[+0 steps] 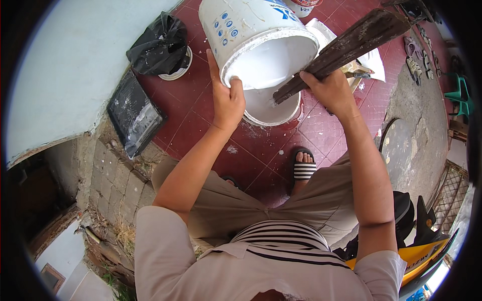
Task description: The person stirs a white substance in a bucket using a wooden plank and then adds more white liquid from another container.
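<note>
My left hand (229, 100) grips the rim of a large white paint bucket (241, 30), its thumb over the edge. The bucket is tipped with its mouth toward me, and white paint (266, 57) lies inside it. Just below stands a second white bucket (271, 122) on the floor, partly hidden by the tipped one. A dark, worn wooden plank (346, 52) is in my right hand (334, 93), fingers wrapped round it. Its narrow lower end reaches into the lower bucket, while the broad end points up to the right.
A black plastic bag (160, 42) sits on a white container at the left, near a black paint tray (133, 115). Red floor tiles (201, 135) carry white splashes. Sandals (414, 67) lie far right, near a green chair (457, 95). A yellow-and-black object (422, 261) stands lower right.
</note>
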The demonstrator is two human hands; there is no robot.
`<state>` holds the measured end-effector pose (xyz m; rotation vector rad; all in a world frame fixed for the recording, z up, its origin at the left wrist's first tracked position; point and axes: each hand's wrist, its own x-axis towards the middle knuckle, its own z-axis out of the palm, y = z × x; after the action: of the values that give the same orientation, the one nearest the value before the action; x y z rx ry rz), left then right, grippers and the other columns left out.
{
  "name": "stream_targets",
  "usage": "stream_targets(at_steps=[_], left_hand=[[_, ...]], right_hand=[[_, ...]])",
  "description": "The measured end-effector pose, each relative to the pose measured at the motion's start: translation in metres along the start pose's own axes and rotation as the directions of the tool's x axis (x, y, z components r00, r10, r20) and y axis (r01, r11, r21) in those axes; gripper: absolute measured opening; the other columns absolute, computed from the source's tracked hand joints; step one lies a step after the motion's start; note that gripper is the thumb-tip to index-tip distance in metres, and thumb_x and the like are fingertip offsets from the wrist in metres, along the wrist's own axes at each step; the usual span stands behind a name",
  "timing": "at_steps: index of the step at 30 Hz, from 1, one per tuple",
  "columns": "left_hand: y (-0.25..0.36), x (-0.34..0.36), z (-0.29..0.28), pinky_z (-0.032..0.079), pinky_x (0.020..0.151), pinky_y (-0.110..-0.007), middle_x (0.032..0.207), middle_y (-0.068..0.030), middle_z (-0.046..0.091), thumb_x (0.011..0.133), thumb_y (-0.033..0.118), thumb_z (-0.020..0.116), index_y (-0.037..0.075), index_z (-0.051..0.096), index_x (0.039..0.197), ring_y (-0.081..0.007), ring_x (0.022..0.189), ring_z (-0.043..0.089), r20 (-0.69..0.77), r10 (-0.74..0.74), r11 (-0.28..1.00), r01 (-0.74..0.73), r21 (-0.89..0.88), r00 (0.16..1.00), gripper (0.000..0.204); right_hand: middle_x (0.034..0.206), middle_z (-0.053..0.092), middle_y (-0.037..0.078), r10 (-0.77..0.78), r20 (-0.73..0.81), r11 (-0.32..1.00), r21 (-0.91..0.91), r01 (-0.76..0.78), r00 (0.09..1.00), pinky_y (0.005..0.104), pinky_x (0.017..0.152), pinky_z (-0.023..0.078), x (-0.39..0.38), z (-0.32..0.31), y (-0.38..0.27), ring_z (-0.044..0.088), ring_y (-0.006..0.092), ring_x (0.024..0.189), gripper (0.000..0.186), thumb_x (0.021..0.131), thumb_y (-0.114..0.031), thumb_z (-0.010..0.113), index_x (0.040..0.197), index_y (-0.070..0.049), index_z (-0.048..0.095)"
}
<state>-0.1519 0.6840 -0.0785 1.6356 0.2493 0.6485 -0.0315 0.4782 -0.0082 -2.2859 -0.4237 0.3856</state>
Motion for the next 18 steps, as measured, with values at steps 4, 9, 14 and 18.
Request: stream_targets(at_steps=[4,9,14,18], left_hand=[[-0.005,0.001,0.000,0.036,0.117,-0.036,0.155,-0.0268,0.041,0.093,-0.003,0.040,-0.008,0.001,0.162,-0.0300,0.138,0.049,-0.024,-0.034,0.999,0.035,0.027,0.999,0.079],[-0.006,-0.002,-0.002,0.036,0.117,-0.036,0.154,-0.0264,0.042,0.093,-0.003,0.041,-0.008,0.004,0.162,-0.0291,0.138,0.049,-0.021,-0.103,0.995,0.103,-0.016,0.994,0.079],[-0.010,0.000,-0.002,0.036,0.116,-0.035,0.154,-0.0258,0.042,0.093,-0.002,0.042,-0.008,0.005,0.162,-0.0278,0.137,0.049,-0.024,-0.162,0.986,0.161,-0.044,0.987,0.078],[-0.014,0.000,0.000,0.037,0.116,-0.035,0.154,-0.0252,0.042,0.093,-0.001,0.042,-0.008,0.006,0.162,-0.0272,0.137,0.049,-0.029,-0.163,0.986,0.162,-0.027,0.986,0.078]], right_hand=[[0.101,0.076,0.024,0.000,-0.002,0.998,0.057,0.001,1.000,0.0403,0.089,0.056,0.001,0.002,0.006,0.075,0.0357,0.098,0.032,0.089,-0.020,0.074,0.109,0.005,0.073],[0.102,0.076,0.025,-0.009,-0.010,0.999,0.033,0.010,1.000,0.0407,0.089,0.056,-0.001,0.002,0.002,0.075,0.0362,0.099,0.033,0.088,-0.020,0.074,0.111,0.004,0.073],[0.099,0.077,0.023,0.017,-0.012,0.998,0.058,-0.016,1.000,0.0397,0.088,0.057,0.001,0.003,0.009,0.075,0.0336,0.097,0.032,0.088,-0.021,0.075,0.108,0.004,0.073],[0.096,0.077,0.021,0.032,-0.020,0.997,0.071,-0.030,0.999,0.0386,0.086,0.057,0.005,0.001,0.016,0.076,0.0304,0.092,0.031,0.088,-0.021,0.075,0.106,0.004,0.073]])
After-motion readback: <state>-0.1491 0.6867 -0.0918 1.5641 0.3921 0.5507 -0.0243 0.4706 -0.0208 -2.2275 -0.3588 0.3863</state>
